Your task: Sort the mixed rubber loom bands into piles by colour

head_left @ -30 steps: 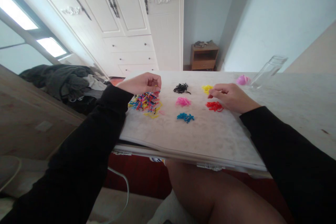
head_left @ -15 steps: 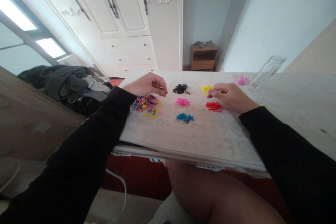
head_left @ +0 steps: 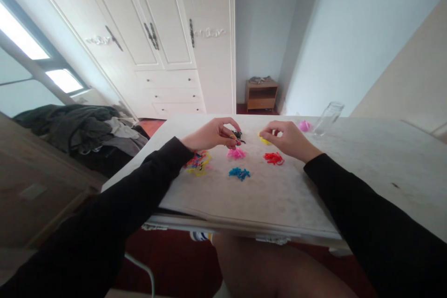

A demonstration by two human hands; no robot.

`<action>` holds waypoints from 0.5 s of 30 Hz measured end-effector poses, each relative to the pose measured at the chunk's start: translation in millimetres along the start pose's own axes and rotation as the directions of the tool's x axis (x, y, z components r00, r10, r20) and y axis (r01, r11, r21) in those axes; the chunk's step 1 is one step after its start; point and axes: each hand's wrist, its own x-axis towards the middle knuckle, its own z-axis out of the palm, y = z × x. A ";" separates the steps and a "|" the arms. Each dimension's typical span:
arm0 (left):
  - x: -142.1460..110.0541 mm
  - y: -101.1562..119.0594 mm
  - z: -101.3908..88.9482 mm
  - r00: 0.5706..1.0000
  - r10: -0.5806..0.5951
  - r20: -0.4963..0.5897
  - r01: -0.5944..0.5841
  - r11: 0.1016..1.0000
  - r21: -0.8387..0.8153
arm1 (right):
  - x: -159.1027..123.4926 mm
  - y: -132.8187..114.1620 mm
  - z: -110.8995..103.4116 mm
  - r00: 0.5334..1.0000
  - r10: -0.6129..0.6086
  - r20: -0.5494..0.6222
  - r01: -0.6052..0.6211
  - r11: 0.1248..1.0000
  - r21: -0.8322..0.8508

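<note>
In the head view, the left hand [head_left: 217, 135] has moved across the table [head_left: 209, 200] from the mixed-color pile of elastic bands [head_left: 198, 164] to the near edge of the black band pile [head_left: 237, 134]; the framing has also shifted, so the whole scene sits lower. In effect, the held bands [head_left: 238, 143] are now clear of the mixed pile and at the single-color piles. The left thumb and fingers pinch these bands just above the table, between the black band pile and the pink band pile [head_left: 236, 154]; yellow and red show at the fingertips. The right hand [head_left: 289, 138] remains beside the yellow band pile [head_left: 264, 140], fingers curled; whether it grips a band cannot be determined. A thin dark strand at the left fingertips has its long axis roughly crosswise, its free end pointing right and slightly toward the wearer; whether it is held or belongs to the pile behind is unclear. The other held bands are too small to assign an axis.
</note>
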 end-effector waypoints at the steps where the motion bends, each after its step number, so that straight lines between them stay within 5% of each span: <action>1: 4.7 0.9 4.3 1.000 0.002 0.007 -0.002 1.000 -0.007 | 4.6 -4.1 0.8 1.000 -0.004 0.010 0.004 1.000 0.020; 8: 27.8 -2.6 18.9 0.999 0.020 0.035 -0.020 1.000 -0.012 | 26.6 -16.4 14.2 0.980 0.001 0.197 -0.046 0.973 0.224; 15: 19.1 -8.9 28.3 0.997 0.022 -0.072 -0.027 0.997 -0.070 | 19.9 -19.6 20.5 0.996 0.025 0.091 -0.044 0.976 0.213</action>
